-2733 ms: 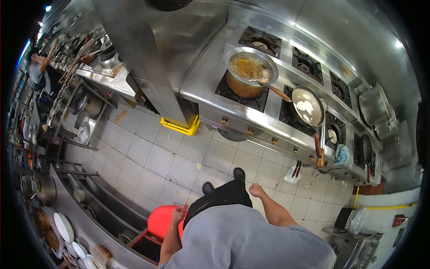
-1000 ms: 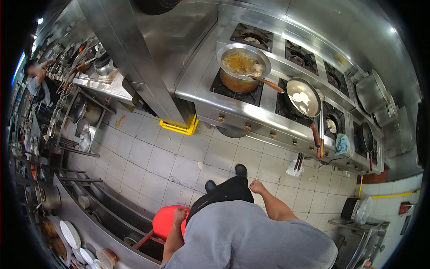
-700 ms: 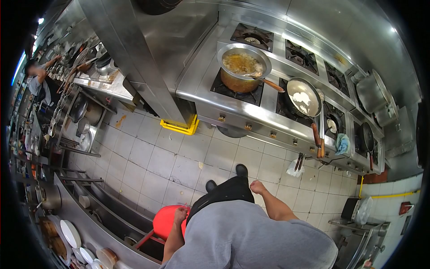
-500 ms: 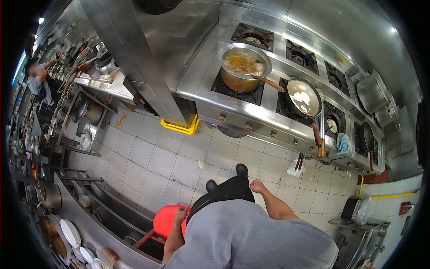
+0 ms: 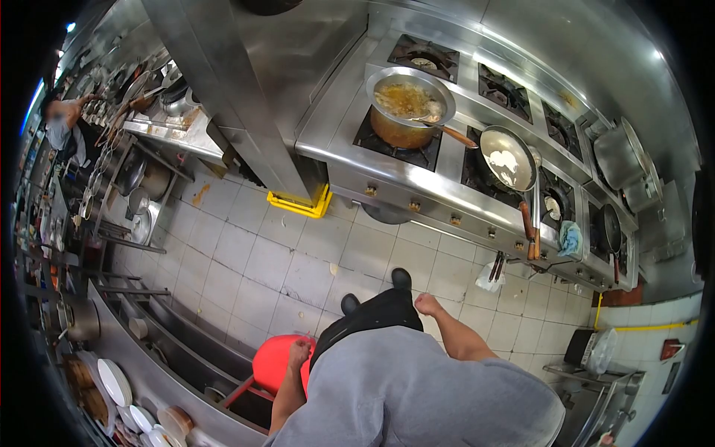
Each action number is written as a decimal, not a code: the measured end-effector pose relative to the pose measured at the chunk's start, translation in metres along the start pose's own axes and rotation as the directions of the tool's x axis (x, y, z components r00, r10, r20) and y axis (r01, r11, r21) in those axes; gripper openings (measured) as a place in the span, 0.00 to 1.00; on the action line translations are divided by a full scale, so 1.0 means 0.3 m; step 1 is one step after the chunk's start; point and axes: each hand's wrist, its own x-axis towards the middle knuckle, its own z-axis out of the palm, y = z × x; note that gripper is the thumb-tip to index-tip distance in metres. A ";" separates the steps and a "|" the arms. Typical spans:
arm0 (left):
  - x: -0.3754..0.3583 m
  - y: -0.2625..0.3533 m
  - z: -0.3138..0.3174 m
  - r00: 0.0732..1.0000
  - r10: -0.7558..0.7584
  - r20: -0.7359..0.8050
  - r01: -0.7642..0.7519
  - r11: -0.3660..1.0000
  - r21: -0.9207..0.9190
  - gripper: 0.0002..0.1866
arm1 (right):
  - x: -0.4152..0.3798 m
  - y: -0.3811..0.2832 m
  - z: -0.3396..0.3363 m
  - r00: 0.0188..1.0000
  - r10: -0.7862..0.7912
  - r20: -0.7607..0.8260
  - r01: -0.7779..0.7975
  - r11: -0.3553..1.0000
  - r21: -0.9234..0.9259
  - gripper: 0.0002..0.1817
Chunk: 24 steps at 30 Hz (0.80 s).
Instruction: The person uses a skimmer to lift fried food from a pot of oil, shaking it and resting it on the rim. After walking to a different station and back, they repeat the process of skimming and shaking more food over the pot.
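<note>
My left hand point(image 5: 299, 352) hangs by my left hip, fingers curled in, over a red plastic bin or stool point(image 5: 272, 365). On the other side, my right hand point(image 5: 427, 304) is closed in a loose fist beside my dark trousers, apart from the stove. Nothing shows in either hand. Ahead of me a metal pot point(image 5: 406, 132) of bubbling yellowish liquid stands on a burner, a wooden-handled utensil point(image 5: 458, 137) leaning out over its rim. Right of it sits a frying pan point(image 5: 506, 139) with whitish patches inside. A long-handled ladle point(image 5: 536, 216) lies alongside the pan.
The steel stove point(image 5: 432, 195) runs along the front, with a blue cloth point(image 5: 570, 238) on its edge and large pots point(image 5: 618, 156) at right. A steel column point(image 5: 238, 97) with a yellow base stands ahead left. Behind it, another person point(image 5: 67, 127) works. Sinks point(image 5: 179, 335) lie lower left.
The view has shifted very slightly. My hands stay at my sides, and the pot and pan stand as before. The person at far left has moved an arm a little.
</note>
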 end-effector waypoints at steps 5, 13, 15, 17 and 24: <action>0.008 -0.023 0.004 1.000 -0.020 -0.006 0.020 0.999 0.046 0.09 | -0.015 -0.034 -0.028 1.000 0.013 0.019 -0.014 0.999 0.042 0.11; -0.004 -0.031 0.007 0.999 -0.039 -0.020 0.039 0.999 -0.003 0.09 | 0.017 -0.034 -0.011 1.000 0.002 0.012 -0.002 1.000 0.001 0.11; -0.030 -0.008 0.010 0.999 -0.033 -0.027 0.032 0.999 -0.037 0.09 | 0.022 -0.029 -0.005 1.000 0.002 0.028 -0.002 1.000 0.004 0.11; -0.057 0.013 0.013 0.999 -0.029 -0.026 0.027 0.996 -0.088 0.08 | 0.019 -0.035 -0.004 0.999 0.004 0.035 -0.005 1.000 0.003 0.11; -0.071 0.011 0.003 0.999 0.043 0.000 -0.043 0.999 -0.030 0.07 | 0.009 -0.030 0.006 1.000 -0.011 -0.008 0.011 0.999 0.036 0.10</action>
